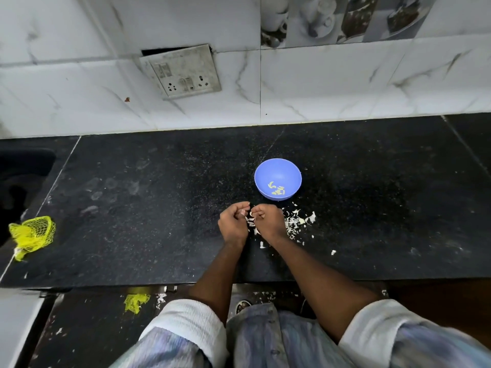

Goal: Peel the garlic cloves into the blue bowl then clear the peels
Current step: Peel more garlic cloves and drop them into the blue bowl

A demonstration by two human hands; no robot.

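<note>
Both hands, left hand [233,221] and right hand [267,220], curl fingertip to fingertip, apparently pinching something too small to identify; round blue plastic bowl [278,171] sits just beyond, nearer the right.

Black counter [159,208] with bowl and scraps.
A blue bowl [278,179] stands on it, white peels [297,221] just beside, yellow net [33,235] far left.

2 bare forearms, extended forward, converging. Left hand [233,223]: fingers curled inward, knuckles up. Right hand [268,220]: fingers curled likewise. Fingertips of both nearly touching; contents of either grip too small to tell.
</note>
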